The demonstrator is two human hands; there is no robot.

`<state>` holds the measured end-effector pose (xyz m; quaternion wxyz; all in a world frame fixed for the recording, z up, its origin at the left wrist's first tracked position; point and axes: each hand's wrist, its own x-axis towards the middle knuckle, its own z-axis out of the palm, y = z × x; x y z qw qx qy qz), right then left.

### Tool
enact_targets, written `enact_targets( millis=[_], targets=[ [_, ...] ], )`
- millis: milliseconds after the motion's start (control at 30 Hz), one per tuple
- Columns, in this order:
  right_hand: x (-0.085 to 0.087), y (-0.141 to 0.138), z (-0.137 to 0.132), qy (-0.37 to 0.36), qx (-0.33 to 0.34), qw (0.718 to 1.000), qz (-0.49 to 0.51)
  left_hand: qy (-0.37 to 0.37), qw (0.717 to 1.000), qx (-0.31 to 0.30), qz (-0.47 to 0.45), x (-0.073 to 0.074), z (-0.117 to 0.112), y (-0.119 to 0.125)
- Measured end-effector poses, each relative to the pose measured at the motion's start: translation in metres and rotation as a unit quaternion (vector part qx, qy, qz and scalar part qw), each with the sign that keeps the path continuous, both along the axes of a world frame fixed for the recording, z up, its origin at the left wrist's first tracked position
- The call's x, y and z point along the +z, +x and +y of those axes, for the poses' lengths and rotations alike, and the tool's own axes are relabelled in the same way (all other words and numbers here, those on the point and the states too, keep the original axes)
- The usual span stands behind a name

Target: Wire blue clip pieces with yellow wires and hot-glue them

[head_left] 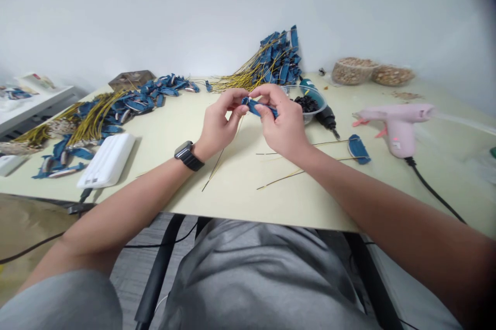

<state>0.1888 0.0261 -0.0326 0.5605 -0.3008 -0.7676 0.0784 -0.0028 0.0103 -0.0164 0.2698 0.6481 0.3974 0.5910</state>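
Both hands meet above the middle of the table around a small blue piece [253,106] with thin wire hanging below it. My left hand [220,119], with a black watch at the wrist, pinches its left end between thumb and fingers. On the other end, my right hand [282,121] grips with thumb and forefinger. What lies between the fingertips is partly hidden. Under the right forearm rests another blue piece [358,149] with two thin wires reaching left. Just behind the right hand stands a clear bowl [321,97] of small black parts.
A pink glue gun [403,118] lies at right, its black cable running over the front edge. Beside the bowl is a dark, drill-like tool [326,117]. Blue pieces on yellow stems [281,59] are heaped behind. A white power bank [106,160] sits left. Two tubs [353,72] stand back right.
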Motion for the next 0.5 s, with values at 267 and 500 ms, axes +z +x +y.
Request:
enact_targets(
  millis=[267, 500],
  targets=[
    [-0.001, 0.000, 0.015, -0.158, 0.143, 0.974, 0.077, 0.007, 0.998, -0.059, 0.010, -0.001, 0.003, 0.000],
    [0.001, 0.000, 0.014, -0.192, 0.166, 0.961, 0.109, -0.001, 0.996, -0.089, -0.025, -0.003, 0.004, 0.000]
  ],
)
